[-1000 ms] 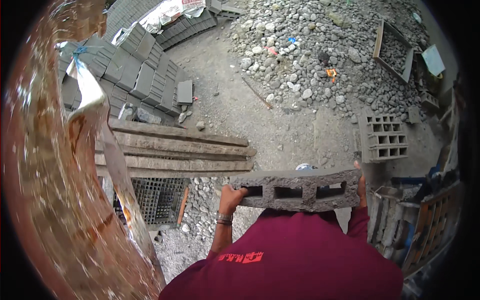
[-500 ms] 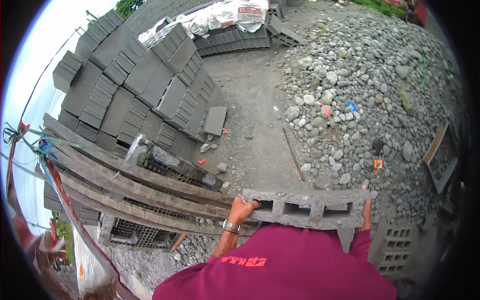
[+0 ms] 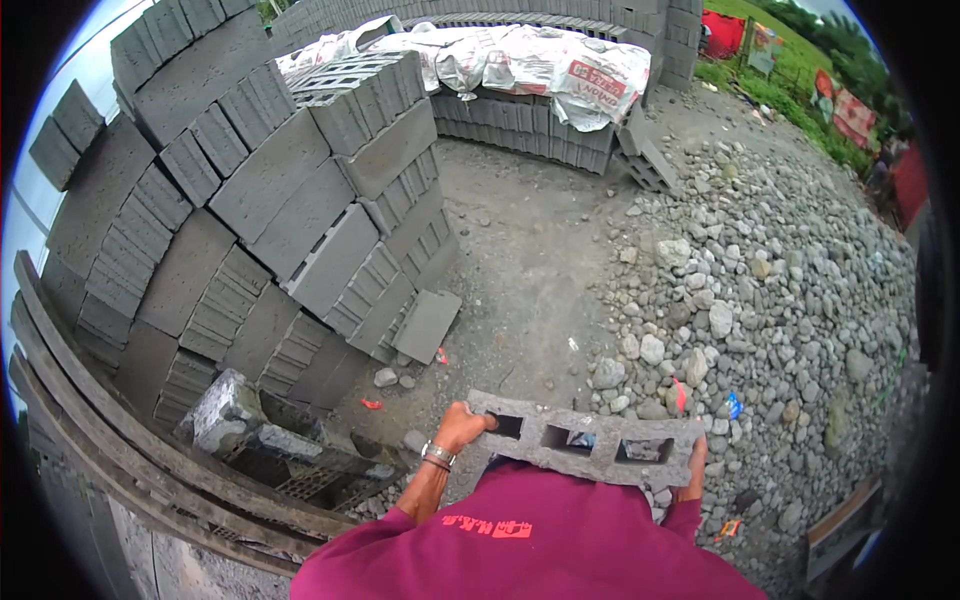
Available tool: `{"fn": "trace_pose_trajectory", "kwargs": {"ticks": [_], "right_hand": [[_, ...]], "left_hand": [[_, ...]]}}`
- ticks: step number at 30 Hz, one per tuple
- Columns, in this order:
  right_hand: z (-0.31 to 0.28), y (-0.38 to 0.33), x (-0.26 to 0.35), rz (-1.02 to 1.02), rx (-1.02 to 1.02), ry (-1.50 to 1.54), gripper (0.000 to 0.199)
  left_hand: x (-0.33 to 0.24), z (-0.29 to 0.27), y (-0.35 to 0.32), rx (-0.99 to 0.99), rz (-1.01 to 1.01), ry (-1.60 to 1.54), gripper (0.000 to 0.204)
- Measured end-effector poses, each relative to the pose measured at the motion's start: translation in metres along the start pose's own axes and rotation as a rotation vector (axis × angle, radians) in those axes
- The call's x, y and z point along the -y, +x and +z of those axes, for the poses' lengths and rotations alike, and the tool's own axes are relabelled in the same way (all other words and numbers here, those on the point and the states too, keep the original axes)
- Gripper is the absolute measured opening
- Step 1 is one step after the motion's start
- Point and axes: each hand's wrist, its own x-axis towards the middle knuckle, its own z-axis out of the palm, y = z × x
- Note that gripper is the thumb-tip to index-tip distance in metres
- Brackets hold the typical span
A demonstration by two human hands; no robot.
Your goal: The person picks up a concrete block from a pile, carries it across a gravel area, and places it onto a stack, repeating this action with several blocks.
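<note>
I carry a grey hollow concrete block [image 3: 585, 438] with three openings flat in front of my chest. My left hand [image 3: 462, 426], with a bracelet at the wrist, grips its left end. My right hand [image 3: 693, 478] holds the right end; only part of it shows behind the block. My maroon shirt [image 3: 530, 545] fills the bottom of the view.
A tall leaning stack of grey blocks [image 3: 250, 210] rises at left, with one slab [image 3: 427, 325] propped at its foot. Wooden planks [image 3: 150, 470] and a black crate [image 3: 300, 465] lie lower left. A stone pile [image 3: 770, 300] spreads right. Tarp-covered blocks [image 3: 540, 70] stand at the back.
My view has swung left and up: the block stack now fills the left, the planks have dropped to the lower left. The block stays held in both hands.
</note>
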Motion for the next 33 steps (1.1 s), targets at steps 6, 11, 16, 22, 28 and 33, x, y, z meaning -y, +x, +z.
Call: {"fn": "trace_pose_trajectory", "kwargs": {"ticks": [6,11,16,22,28,33], "right_hand": [[0.139,0.176,0.064,-0.04,-0.008,0.03,0.037],[0.284,0.336,0.098,-0.077,-0.003,-0.033,0.041],[0.421,0.511,0.129,-0.046,0.117,-0.075,0.041],[0.577,0.684,0.165,0.042,0.329,-0.196,0.04],[0.719,0.88,0.155,0.061,0.34,-0.246,0.037],[0.812,1.006,0.161,0.205,0.5,-0.28,0.042]], "left_hand": [[-0.113,-0.023,0.185,-0.022,0.112,-0.151,0.037],[-0.198,-0.034,0.356,-0.072,0.111,-0.253,0.037],[-0.283,-0.076,0.503,-0.125,0.017,-0.253,0.025],[-0.359,-0.122,0.633,-0.24,-0.051,-0.511,0.021],[-0.422,-0.157,0.797,-0.343,-0.186,-0.535,0.031],[-0.481,-0.204,0.905,-0.366,-0.287,-0.489,0.039]]}}
